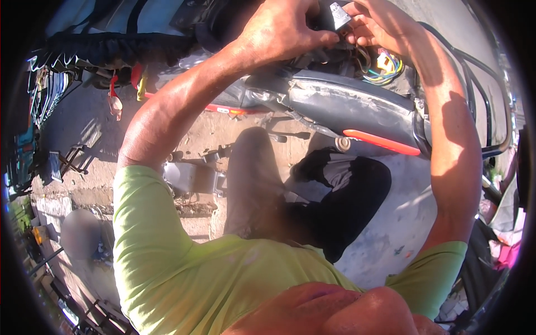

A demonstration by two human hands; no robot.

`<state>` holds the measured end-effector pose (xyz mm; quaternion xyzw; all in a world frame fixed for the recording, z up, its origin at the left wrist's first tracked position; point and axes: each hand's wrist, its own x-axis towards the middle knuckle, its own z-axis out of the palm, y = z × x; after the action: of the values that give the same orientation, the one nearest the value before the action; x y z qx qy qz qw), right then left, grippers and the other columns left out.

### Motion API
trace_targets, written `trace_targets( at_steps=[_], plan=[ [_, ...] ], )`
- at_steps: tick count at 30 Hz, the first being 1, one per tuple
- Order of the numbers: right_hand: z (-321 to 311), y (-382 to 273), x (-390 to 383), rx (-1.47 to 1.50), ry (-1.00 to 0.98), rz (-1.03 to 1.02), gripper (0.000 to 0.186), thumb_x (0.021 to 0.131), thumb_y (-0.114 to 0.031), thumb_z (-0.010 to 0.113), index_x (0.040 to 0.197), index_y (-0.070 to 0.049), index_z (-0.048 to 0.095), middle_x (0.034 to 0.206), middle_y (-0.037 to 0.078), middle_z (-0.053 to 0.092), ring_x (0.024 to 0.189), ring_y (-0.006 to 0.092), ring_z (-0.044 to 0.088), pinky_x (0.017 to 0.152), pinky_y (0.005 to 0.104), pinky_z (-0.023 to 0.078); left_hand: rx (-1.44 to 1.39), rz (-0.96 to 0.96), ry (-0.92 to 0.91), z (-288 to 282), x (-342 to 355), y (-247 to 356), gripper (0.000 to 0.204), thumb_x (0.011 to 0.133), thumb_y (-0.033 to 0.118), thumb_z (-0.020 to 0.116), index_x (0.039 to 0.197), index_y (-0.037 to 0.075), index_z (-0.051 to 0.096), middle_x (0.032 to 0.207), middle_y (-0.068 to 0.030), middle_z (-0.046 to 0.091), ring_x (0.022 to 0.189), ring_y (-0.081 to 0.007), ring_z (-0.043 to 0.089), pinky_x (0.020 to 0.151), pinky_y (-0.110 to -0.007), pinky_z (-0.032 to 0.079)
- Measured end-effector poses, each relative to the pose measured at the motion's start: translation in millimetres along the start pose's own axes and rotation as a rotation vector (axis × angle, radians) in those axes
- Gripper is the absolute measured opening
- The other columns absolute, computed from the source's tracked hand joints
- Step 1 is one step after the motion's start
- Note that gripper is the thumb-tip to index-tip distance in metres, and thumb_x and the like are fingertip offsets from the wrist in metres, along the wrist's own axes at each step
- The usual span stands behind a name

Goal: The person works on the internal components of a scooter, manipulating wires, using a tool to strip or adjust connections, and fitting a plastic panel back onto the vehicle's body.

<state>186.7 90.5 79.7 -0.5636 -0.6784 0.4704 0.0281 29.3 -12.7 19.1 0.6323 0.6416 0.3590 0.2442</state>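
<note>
Silver-faced component (339, 17) sits between the person's two hands at the top edge of the view, above the motorcycle's grey side panel (352, 95). On the left hand (279, 28), thumb and forefinger stand apart beside it; the right hand (388, 25) has its fingers bent and slightly spread at its other side. Which fingers bear its weight cannot be told.

Just below the right hand, coloured wires (397, 71) and a pale yellow connector (384, 61) lie exposed, so the work looks partway along: the wiring is uncovered, while fitting and covering seem left. Whether the component is wired up cannot be seen.

Room is tight between the hands and the panel's upper edge, and a black tubular frame (497, 150) limits the right forearm outward. Toward the knees (254, 145) there is more space; farther left, concrete ground (84, 120) stretches away.
</note>
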Motion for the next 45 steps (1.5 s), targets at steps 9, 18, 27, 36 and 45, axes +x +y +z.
trace_targets(
  at_steps=[9,18,27,36,45],
  plan=[
    [-15,29,57,0.235,-0.234,-0.119,0.044,0.103,-0.041,0.057,0.12,-0.001,0.068,0.112,0.014,0.073,0.102,0.0253,0.067,0.093,0.0374,0.054,-0.594,-0.213,-0.087,-4,4,-18,0.025,0.104,0.015,0.058,0.115,-0.004,0.07,0.091,-0.0112,0.075,0.074,-0.0142,0.07,0.068,-0.028,0.058],
    [-14,23,41,0.041,-0.194,-0.118,0.039,0.101,-0.035,0.06,0.122,-0.002,0.069,0.116,0.014,0.073,0.105,0.0256,0.067,0.096,0.0379,0.053,-0.73,-0.356,-0.066,6,16,-33,0.014,0.102,0.014,0.063,0.102,0.0,0.066,0.085,-0.0101,0.073,0.069,-0.0161,0.068,0.064,-0.029,0.057],
    [-18,16,24,-0.348,-0.155,-0.156,0.037,0.099,-0.029,0.064,0.125,-0.003,0.069,0.12,0.013,0.073,0.107,0.0258,0.067,0.098,0.0384,0.052,-0.402,-0.314,0.02,0,7,-22,0.014,0.096,0.016,0.068,0.098,0.002,0.068,0.08,-0.0075,0.07,0.068,-0.0155,0.065,0.062,-0.03,0.054],
    [-18,16,14,-0.549,-0.178,-0.337,0.034,0.097,-0.019,0.065,0.127,-0.004,0.069,0.128,0.015,0.07,0.112,0.0254,0.065,0.101,0.0373,0.052,-0.173,-0.212,-0.031,-8,1,-9,0.02,0.089,0.018,0.069,0.098,0.0,0.068,0.079,-0.0128,0.07,0.071,-0.0197,0.068,0.066,-0.036,0.055],
    [-11,19,25,-0.592,-0.151,-0.284,0.033,0.099,-0.019,0.063,0.128,-0.004,0.069,0.129,0.016,0.07,0.112,0.0257,0.066,0.101,0.0368,0.052,0.008,0.046,0.052,7,5,-24,0.026,0.087,0.019,0.072,0.105,0.0,0.069,0.095,-0.018,0.074,0.089,-0.0304,0.072,0.08,-0.041,0.057]
  ],
)
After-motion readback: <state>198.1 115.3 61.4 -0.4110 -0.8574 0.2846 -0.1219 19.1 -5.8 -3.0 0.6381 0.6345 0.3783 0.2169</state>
